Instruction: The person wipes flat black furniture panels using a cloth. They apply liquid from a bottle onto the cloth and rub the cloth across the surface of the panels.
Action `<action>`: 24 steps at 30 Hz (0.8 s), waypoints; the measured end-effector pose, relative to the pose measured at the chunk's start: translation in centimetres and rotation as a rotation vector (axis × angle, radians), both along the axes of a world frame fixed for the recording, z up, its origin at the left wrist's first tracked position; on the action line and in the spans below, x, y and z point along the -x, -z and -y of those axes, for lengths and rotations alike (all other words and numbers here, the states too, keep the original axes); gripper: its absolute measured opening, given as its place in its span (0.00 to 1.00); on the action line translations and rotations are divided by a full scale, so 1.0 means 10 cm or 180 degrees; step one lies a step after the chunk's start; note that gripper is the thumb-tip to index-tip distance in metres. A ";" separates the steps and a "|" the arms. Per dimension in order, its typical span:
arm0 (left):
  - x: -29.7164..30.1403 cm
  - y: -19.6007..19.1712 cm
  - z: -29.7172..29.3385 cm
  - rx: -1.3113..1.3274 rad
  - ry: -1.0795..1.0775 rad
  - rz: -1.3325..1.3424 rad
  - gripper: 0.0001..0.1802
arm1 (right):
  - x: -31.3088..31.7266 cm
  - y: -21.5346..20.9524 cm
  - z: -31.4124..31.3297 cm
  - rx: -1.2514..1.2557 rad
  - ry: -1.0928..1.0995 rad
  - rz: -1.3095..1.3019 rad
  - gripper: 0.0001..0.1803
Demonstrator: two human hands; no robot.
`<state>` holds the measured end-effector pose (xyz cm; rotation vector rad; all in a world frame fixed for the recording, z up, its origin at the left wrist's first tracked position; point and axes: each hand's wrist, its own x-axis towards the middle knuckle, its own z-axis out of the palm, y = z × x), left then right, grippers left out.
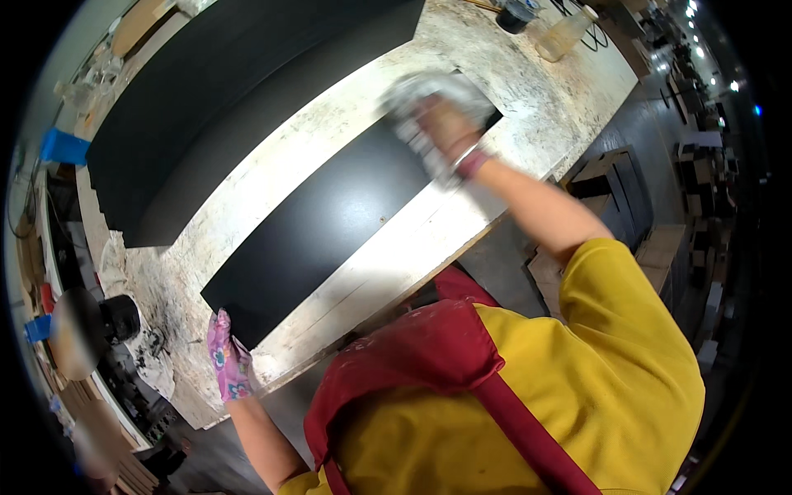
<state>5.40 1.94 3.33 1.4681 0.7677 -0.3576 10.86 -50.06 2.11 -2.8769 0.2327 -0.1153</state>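
A long black panel (330, 210) lies slantwise on a stained white worktable (569, 91). My right hand (450, 128), smeared by motion, presses a crumpled greyish-white cloth (412, 95) onto the panel's far right end. A band circles that wrist. At the panel's near left end, my left hand (228, 359) wears a pink flowered glove. Its fingers are stretched out along the short edge, touching it. The panel's surface has a soft sheen and one small light speck near the lower long edge.
More black panels (198, 107) lie stacked along the table's far left side. A bottle with yellowish contents (567, 35) and a dark jar (516, 15) stand at the far right. On the left are a black round container (120, 319) and a blue object (64, 146). Cardboard boxes (610, 190) sit on the floor at right.
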 end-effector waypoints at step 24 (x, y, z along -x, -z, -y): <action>-0.29 0.35 -0.48 0.0057 0.0284 0.0456 0.21 | 1.40 -0.44 3.42 -0.4525 0.1320 0.2334 0.24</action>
